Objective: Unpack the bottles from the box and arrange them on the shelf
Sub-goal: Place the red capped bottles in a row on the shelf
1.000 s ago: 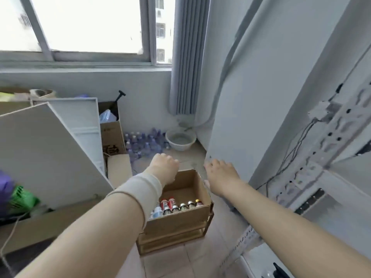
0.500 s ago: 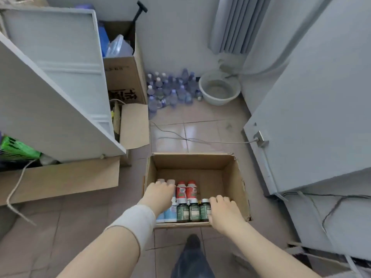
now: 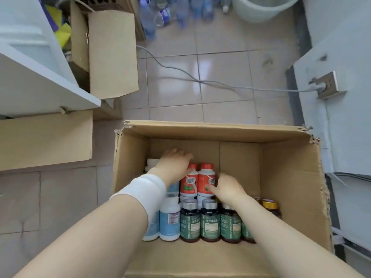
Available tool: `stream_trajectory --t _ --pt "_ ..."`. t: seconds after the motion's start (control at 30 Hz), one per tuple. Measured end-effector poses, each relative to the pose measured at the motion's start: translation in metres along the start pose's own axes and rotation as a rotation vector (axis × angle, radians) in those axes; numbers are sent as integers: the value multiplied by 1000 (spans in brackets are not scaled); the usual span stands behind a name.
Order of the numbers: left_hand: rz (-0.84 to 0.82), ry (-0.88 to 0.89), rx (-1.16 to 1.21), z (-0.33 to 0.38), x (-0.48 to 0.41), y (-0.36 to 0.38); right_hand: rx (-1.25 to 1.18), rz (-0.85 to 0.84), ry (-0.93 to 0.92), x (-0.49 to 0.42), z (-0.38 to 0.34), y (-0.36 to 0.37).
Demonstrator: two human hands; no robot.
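An open cardboard box (image 3: 289,177) stands on the tiled floor below me. Its near half holds upright bottles: two red-and-white bottles (image 3: 205,180), dark green-labelled bottles with silver caps (image 3: 209,220), white bottles with blue labels (image 3: 169,219) and gold-capped dark bottles (image 3: 270,205). My left hand (image 3: 173,164), a white band on its wrist, lies curled over the bottles left of the red pair, thumb against the left red bottle's cap. What is under the palm is hidden. My right hand (image 3: 225,189) wraps the right red bottle's side, thumb on its label.
A grey cable (image 3: 200,81) runs across the floor tiles to a socket (image 3: 327,85) on the white panel at right. White boards (image 3: 40,77) and cardboard boxes (image 3: 112,57) crowd the left. Water bottles (image 3: 160,15) and a pale basin (image 3: 265,7) stand at the far wall.
The view has dropped closer over the box. Both hands have gone from the box's near rim down among the bottles, on either side of the red pair.
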State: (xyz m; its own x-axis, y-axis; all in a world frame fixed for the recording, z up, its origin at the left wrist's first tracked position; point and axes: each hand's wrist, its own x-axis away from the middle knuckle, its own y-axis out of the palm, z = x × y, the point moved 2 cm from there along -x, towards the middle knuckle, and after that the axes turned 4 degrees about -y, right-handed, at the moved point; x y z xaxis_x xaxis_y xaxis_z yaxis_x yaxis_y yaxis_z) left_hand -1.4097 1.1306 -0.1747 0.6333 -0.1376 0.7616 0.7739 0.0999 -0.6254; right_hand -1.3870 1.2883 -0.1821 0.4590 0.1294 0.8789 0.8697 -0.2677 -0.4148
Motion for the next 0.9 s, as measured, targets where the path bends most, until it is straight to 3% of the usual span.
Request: stream_trajectory --t 0.17,0.3,0.6,0.77,0.9 --pt "-119 12 79 -10 -22 12 -307 -65 17 -19 4 8" --pt "-168 38 108 -13 -27 11 -416 -89 73 -22 8 3" --pt "-117 69 463 7 7 -23 -602 176 82 23 34 -35" --pt "82 116 709 24 65 -60 -784 266 26 89 44 -60" --pt "263 175 1071 47 135 -96 -935 338 -39 166 42 -78"
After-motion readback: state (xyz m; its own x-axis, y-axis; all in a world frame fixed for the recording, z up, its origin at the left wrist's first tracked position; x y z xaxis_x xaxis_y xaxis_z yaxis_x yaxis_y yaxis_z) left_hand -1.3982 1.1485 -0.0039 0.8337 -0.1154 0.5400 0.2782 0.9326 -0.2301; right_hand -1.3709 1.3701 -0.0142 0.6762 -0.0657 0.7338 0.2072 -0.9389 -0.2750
